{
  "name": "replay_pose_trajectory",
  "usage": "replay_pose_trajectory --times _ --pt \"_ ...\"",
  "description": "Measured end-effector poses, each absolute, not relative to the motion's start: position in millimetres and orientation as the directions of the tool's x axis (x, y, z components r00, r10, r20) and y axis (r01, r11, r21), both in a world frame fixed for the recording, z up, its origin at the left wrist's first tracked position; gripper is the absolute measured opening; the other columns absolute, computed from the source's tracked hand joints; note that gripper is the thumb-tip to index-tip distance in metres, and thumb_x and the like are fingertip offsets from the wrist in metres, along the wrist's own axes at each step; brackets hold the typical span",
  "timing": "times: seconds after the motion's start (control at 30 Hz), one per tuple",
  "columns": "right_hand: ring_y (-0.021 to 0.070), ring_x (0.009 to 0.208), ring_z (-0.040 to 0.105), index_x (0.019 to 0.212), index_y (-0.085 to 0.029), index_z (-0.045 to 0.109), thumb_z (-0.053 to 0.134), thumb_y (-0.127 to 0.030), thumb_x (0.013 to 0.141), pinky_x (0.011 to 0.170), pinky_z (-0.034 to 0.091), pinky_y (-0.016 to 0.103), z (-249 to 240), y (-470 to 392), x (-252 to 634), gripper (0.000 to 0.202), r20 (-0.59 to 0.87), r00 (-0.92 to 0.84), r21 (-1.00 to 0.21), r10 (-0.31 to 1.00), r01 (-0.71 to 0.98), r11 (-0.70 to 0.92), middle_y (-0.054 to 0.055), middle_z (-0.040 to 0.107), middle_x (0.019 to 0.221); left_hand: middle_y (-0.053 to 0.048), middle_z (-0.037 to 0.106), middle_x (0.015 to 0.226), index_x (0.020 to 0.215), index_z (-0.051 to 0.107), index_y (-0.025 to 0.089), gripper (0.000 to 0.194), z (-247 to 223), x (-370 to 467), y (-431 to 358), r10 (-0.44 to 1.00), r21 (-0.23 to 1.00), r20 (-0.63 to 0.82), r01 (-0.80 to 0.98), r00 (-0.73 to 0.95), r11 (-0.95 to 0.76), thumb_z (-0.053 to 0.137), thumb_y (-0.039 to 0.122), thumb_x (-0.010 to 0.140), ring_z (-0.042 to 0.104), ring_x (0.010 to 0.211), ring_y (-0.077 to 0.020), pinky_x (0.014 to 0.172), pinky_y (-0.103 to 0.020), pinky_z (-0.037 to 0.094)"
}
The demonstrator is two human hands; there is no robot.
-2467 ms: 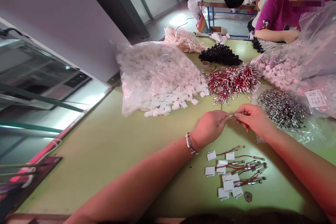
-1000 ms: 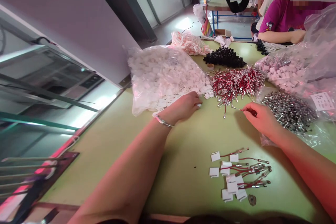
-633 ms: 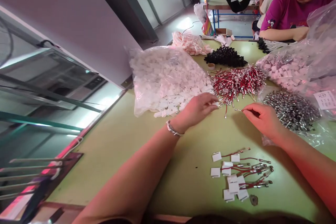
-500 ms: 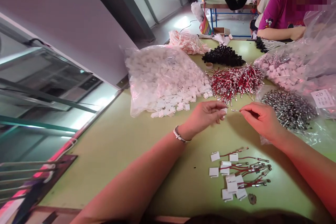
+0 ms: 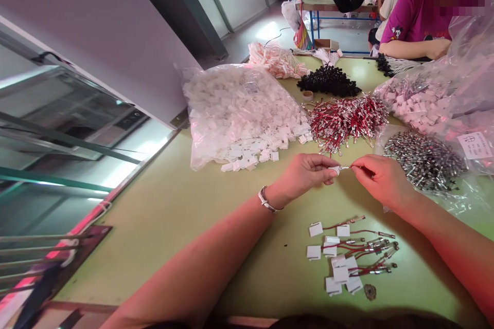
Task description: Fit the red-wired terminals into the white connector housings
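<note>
Between thumb and fingers, my left hand pinches a small white connector housing. My right hand pinches a red wire, mostly hidden by the fingers; its metal terminal points left and meets the housing's edge. How far it goes in is too small to tell. Below the hands lie several white housings with red wires and metal ends. Just beyond the hands is a heap of red wires with metal terminals.
A plastic bag of white housings lies left of the wires. Metal parts and another bag are at right. Black parts and pinkish parts lie farther back. A person in purple sits across the table.
The gap between the terminal and the housing has closed. My left hand has shifted slightly right and nearer me; my right hand has come slightly nearer me.
</note>
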State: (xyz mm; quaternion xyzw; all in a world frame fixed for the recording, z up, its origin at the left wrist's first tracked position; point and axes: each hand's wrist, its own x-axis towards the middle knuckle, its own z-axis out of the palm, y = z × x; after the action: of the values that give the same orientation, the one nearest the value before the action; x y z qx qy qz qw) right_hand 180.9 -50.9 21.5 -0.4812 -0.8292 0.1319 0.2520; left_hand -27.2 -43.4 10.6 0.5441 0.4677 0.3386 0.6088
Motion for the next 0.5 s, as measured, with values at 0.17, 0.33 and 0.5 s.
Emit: replay_pose_trajectory --times 0.17,0.33,0.5 --pt "0.0148 0.059 0.052 0.075 -0.019 0.06 0.039 -0.025 0.091 0.056 0.029 0.03 16 -61 172 0.027 0.287 -0.477 -0.279 0.831 0.788 0.549 0.005 0.063 0.067 0.002 0.063 0.056 0.086 0.068 0.013 0.027 11 -20 -49 0.908 0.969 -0.245 0.108 0.34 0.221 0.077 0.026 0.065 0.055 0.05 -0.0073 0.048 -0.019 0.044" --pt "0.014 0.061 0.052 0.077 -0.018 0.058 0.044 -0.021 0.09 0.057 0.028 0.027 10 -62 167 0.019 0.152 -0.479 -0.382 0.865 0.778 0.498 0.004 0.063 0.069 0.003 0.061 0.053 0.079 0.063 0.013 0.018 5 -17 -52 0.872 0.96 -0.281 0.112 0.401 0.258 0.072 0.025 0.069 0.056 0.051 -0.0079 0.052 -0.02 0.046" --pt "0.0129 0.056 0.048 0.069 -0.019 0.059 0.054 -0.022 0.085 0.053 0.025 0.027 13 -60 170 0.017 -0.074 -0.494 -0.416 0.866 0.805 0.423 0.002 0.062 0.064 0.003 0.061 0.056 0.077 0.064 0.015 0.015 9 -20 -51 0.809 0.909 -0.299 0.41 0.506 0.079 0.068 0.027 0.071 0.054 0.052 -0.0087 0.052 -0.02 0.042"
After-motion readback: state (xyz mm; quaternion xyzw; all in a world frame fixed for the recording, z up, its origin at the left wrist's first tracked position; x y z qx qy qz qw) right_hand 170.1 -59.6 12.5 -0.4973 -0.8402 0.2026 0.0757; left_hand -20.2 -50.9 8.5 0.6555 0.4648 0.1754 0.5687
